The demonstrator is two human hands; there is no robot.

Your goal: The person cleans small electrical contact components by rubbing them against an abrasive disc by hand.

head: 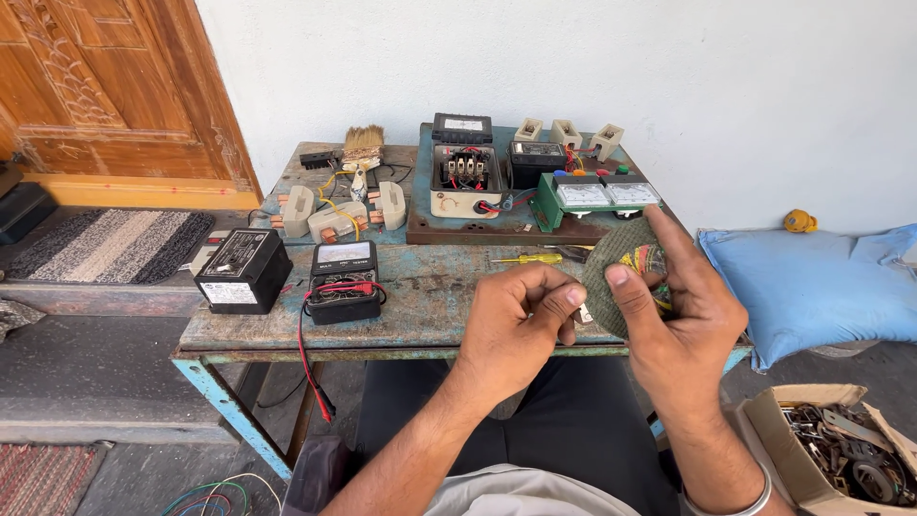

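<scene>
Over the near edge of the worn blue workbench [420, 320], seen from the head camera, the right hand [683, 325] holds up a grey-green disc-shaped piece [611, 263] with coloured wiring bunched at its right side. The thumb is pressed on its front face and the fingers are wrapped behind, the forefinger stretched up along its far edge. The piece looks light, thin and stiff; I judge the rim the safest place to grip, as the wires could snag or pull loose. Just left of it, the left hand [516, 320] is curled, fingertips pinched together near the disc's lower edge; whether they hold anything I cannot tell. Both forearms rise from the lap, wrists bent inward. A yellow-handled screwdriver [527, 258] lies just beyond, and a black multimeter [345, 280] with red leads sits well to the left
</scene>
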